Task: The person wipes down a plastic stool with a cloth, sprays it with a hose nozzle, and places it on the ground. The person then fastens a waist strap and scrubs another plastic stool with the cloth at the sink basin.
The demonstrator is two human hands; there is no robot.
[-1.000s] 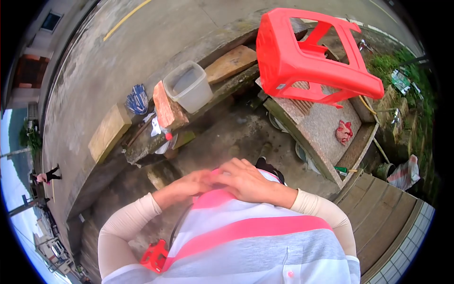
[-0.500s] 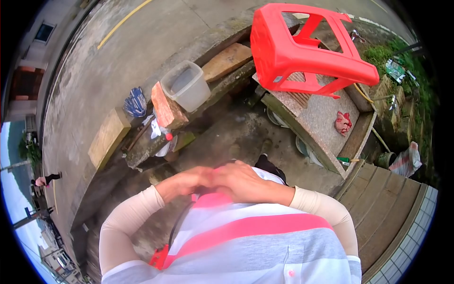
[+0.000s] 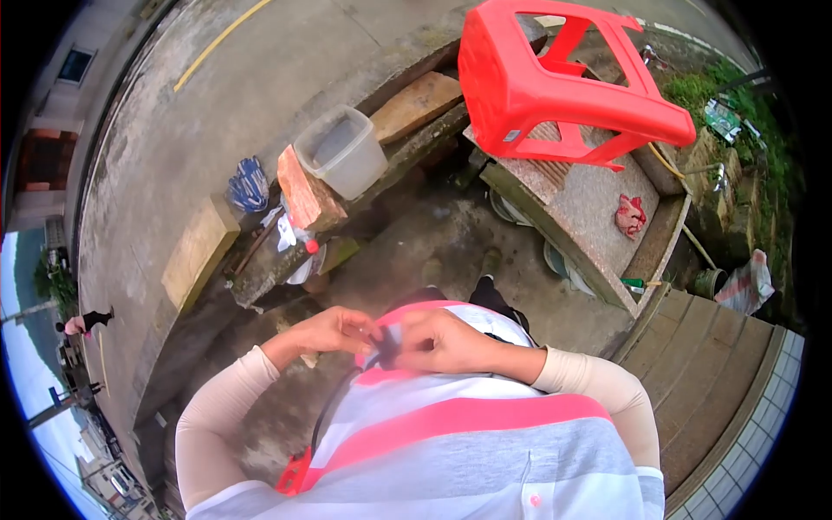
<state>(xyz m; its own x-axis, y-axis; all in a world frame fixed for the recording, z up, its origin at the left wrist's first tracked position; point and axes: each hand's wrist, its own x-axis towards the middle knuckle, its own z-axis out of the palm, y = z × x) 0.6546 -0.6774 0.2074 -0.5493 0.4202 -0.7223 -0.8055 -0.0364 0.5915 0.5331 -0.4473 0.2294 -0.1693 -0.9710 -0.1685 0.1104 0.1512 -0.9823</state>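
Observation:
In front of my waist, my left hand [image 3: 334,333] and my right hand [image 3: 440,341] face each other with fingers pinched. Between their fingertips is a small dark thing [image 3: 386,344], too blurred to name. A thin black cord [image 3: 328,407] curves down from there along the left side of my striped shirt [image 3: 468,416]. A red plastic piece [image 3: 295,472] shows at its lower end.
Ahead to the right, a red plastic stool [image 3: 555,87] lies on its side on a stone sink [image 3: 598,208] with a red cloth [image 3: 630,215]. A clear plastic tub [image 3: 342,156], a brick [image 3: 305,191] and blue gloves [image 3: 249,185] sit along the low wall.
My hands were clasped together over my waist. They have moved slightly apart, the left one to the left, and the small dark thing now shows between them.

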